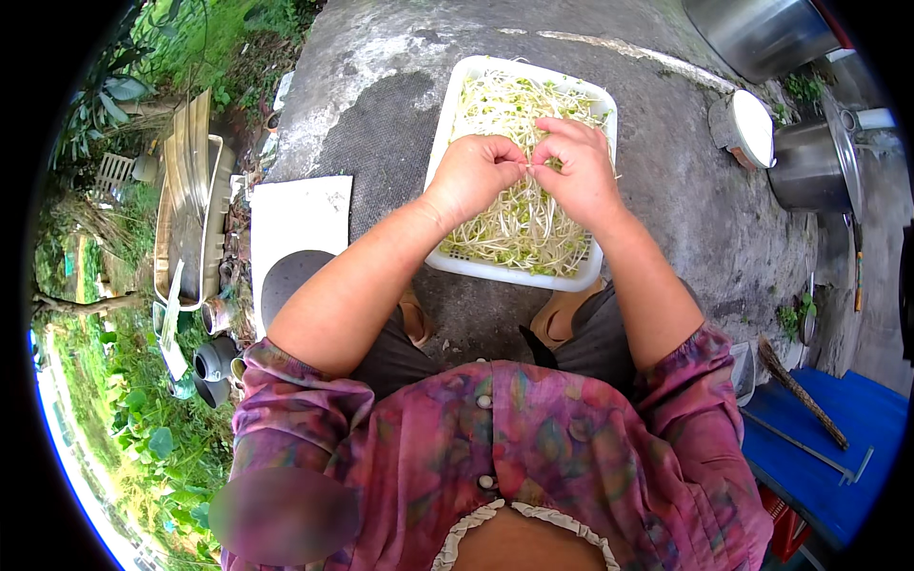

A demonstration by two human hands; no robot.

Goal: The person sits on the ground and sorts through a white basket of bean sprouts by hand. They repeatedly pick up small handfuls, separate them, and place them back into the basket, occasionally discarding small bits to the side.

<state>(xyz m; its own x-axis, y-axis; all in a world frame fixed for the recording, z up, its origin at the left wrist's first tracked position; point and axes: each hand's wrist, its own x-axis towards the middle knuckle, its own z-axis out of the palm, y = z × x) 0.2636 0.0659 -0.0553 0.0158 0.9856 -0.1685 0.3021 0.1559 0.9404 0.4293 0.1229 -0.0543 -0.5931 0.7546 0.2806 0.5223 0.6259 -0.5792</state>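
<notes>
A white rectangular plastic basket (609,107) stands on the concrete between my feet, heaped with pale bean sprouts (514,228) that have small greenish-yellow heads. Over the middle of the heap, my left hand (476,173) is closed in a pinch, thumb against forefinger. My right hand (578,173) pinches right beside it, the fingertips of both nearly touching. A thin pale bean sprout seems to run between the two pinches, though the fingers cover most of it.
A white board (303,214) lies on the ground to the left, near a long weathered tub (162,257). At the right are a white bucket (752,130), large metal pots (809,167) and a blue surface (838,428) with a stick on it. Plants grow at the far left.
</notes>
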